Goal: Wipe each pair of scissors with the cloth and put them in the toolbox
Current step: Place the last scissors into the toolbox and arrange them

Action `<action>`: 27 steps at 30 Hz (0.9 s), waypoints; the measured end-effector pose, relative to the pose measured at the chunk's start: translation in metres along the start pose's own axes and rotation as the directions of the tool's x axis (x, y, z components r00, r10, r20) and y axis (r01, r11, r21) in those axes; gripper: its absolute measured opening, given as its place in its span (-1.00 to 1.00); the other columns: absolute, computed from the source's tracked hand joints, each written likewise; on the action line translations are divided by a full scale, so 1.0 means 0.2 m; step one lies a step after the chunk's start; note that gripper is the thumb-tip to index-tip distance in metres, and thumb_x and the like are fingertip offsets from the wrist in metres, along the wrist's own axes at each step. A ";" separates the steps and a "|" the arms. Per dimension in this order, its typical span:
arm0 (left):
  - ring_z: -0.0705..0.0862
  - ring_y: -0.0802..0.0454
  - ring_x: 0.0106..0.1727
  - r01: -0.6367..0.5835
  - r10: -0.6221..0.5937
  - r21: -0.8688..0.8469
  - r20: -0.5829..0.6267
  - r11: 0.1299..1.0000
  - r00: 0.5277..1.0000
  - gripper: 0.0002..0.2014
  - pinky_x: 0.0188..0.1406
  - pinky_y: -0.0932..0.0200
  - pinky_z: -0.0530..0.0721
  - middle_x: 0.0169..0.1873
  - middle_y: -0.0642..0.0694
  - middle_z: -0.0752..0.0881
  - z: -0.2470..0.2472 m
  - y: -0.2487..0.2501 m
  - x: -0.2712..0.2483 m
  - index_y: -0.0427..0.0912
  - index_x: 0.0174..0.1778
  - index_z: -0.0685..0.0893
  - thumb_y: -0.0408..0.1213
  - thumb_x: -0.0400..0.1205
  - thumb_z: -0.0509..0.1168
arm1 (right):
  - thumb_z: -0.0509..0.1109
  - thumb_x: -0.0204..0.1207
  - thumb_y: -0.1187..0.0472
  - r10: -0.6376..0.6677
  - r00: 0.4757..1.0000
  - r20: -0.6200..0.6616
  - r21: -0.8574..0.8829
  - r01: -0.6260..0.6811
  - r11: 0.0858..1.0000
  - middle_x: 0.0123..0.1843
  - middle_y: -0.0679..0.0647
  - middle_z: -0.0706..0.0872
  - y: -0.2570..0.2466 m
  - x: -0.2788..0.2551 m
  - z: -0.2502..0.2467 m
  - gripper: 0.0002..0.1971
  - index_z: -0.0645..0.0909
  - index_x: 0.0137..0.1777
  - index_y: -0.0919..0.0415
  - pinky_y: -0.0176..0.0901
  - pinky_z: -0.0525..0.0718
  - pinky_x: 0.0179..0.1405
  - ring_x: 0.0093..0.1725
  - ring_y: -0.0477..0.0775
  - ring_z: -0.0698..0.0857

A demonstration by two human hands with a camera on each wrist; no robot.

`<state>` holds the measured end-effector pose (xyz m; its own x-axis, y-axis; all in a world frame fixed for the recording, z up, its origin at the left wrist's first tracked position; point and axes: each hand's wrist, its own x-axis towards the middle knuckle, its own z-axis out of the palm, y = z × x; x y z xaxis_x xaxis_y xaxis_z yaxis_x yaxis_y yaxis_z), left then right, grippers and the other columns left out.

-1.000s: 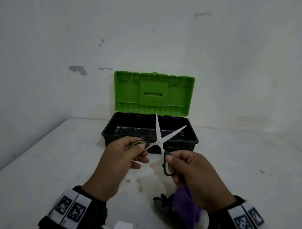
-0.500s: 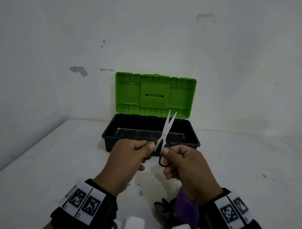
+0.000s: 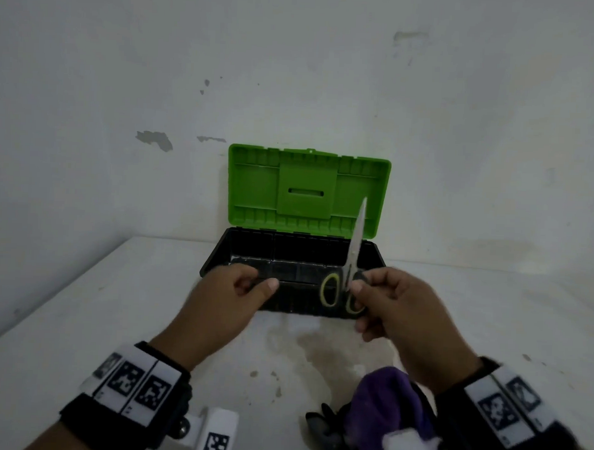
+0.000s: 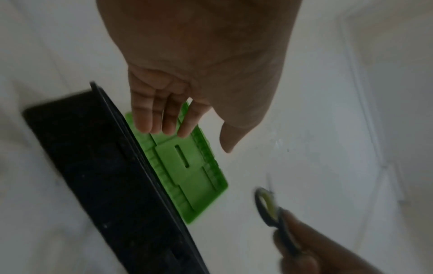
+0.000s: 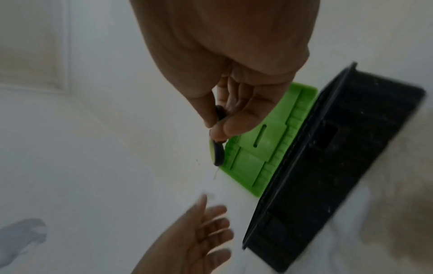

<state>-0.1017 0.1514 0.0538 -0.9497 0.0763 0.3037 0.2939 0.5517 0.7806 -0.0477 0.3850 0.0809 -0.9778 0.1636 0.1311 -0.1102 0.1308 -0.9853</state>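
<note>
A pair of scissors (image 3: 353,253) with black-and-yellow handles stands blades up and closed in front of the open toolbox (image 3: 217,255), which has a black base and a raised green lid (image 3: 256,189). My right hand (image 3: 359,286) pinches one handle loop between thumb and fingers; the right wrist view shows the scissors (image 5: 218,152) hanging from that right hand (image 5: 218,128). My left hand (image 3: 256,282) is open and holds nothing, just left of the scissors at the toolbox's front wall. The left wrist view shows its fingers (image 4: 152,115) relaxed. A purple cloth (image 3: 383,403) lies under my right wrist.
A dark object (image 3: 322,427), partly covered by the cloth, lies on the white table (image 3: 83,318) near the front edge. The toolbox stands against the wall (image 3: 294,73). Its black base shows nothing inside.
The scissor blades have gone from spread to closed. My left hand has let go of its handle and moved left; my right hand now holds the scissors alone, a little further right.
</note>
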 end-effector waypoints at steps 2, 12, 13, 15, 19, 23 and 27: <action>0.64 0.03 0.19 0.022 -0.015 0.169 -0.043 0.985 0.999 -0.39 0.16 0.12 0.60 0.15 -0.01 0.62 -0.05 -0.11 0.11 -0.05 0.32 0.61 0.29 0.49 0.36 | 0.45 0.59 0.34 -0.011 0.999 -0.034 -0.107 0.007 0.994 -0.41 0.17 0.73 -0.06 0.10 -0.09 -0.94 0.66 -0.06 0.36 -0.13 0.63 -0.58 -0.56 0.09 0.66; 0.60 -0.06 0.18 0.057 -0.095 0.390 0.078 0.919 0.992 -0.11 0.21 -0.09 0.63 0.06 -0.04 0.65 0.05 -0.48 0.54 0.05 0.22 0.53 0.69 0.22 0.13 | 0.48 0.59 0.23 0.213 0.976 -0.041 -0.528 -0.202 0.825 -0.46 0.19 0.73 -0.02 0.70 -0.21 -0.80 0.73 -0.20 0.38 -0.21 0.61 -0.53 -0.54 0.07 0.63; 0.58 -0.08 0.24 0.057 -0.103 0.399 0.094 0.915 0.990 -0.03 0.26 -0.09 0.61 0.13 -0.06 0.64 0.07 -0.50 0.56 0.04 0.32 0.49 0.70 0.20 0.12 | 0.48 0.59 0.22 0.244 0.969 -0.029 -0.557 -0.218 0.801 -0.51 0.18 0.71 0.00 0.73 -0.20 -0.77 0.73 -0.25 0.36 -0.21 0.60 -0.53 -0.55 0.07 0.61; 0.50 -0.12 0.34 0.098 -0.155 0.417 0.105 0.904 0.982 0.08 0.37 -0.08 0.52 0.26 -0.15 0.55 0.10 -0.51 0.58 -0.11 0.45 0.39 0.67 0.22 0.14 | 0.49 0.58 0.19 0.301 0.954 -0.002 -0.630 -0.235 0.740 -0.54 0.17 0.71 0.05 0.81 -0.17 -0.72 0.74 -0.33 0.34 -0.25 0.59 -0.55 -0.55 0.08 0.60; 0.37 -0.18 0.48 0.142 -0.218 0.454 0.119 0.880 0.969 0.39 0.48 -0.09 0.42 0.43 -0.23 0.38 0.12 -0.51 0.59 -0.29 0.60 0.16 0.77 0.08 0.00 | 0.46 0.59 0.19 0.407 0.913 0.009 -0.714 -0.279 0.642 -0.55 0.14 0.70 0.12 0.92 -0.13 -0.73 0.77 -0.28 0.36 -0.29 0.57 -0.53 -0.59 0.02 0.55; 0.36 -0.18 0.49 0.129 -0.207 0.453 0.127 0.882 0.970 0.40 0.49 -0.09 0.42 0.45 -0.23 0.36 0.12 -0.54 0.59 -0.28 0.61 0.17 0.79 0.07 -0.05 | 0.49 0.56 0.22 0.504 0.864 0.007 -0.744 -0.333 0.580 -0.50 0.13 0.75 0.21 1.01 -0.09 -0.80 0.79 -0.22 0.35 -0.26 0.64 -0.44 -0.57 -0.02 0.61; 0.36 -0.20 0.50 0.127 -0.204 0.466 0.118 0.876 0.972 0.38 0.49 -0.11 0.42 0.46 -0.25 0.37 0.13 -0.56 0.60 -0.24 0.61 0.19 0.79 0.08 -0.04 | 0.57 0.49 0.22 0.542 0.841 0.014 -0.768 -0.338 0.544 -0.47 0.10 0.79 0.31 1.07 -0.06 -0.83 0.82 -0.13 0.37 -0.13 0.76 -0.21 -0.50 -0.03 0.71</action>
<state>-0.2505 0.1198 -0.0110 -0.9957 0.0596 0.0714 0.0862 0.8799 0.4674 -0.2618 0.4390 0.0488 -0.8841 0.1947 -0.4249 0.4074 0.7666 -0.4963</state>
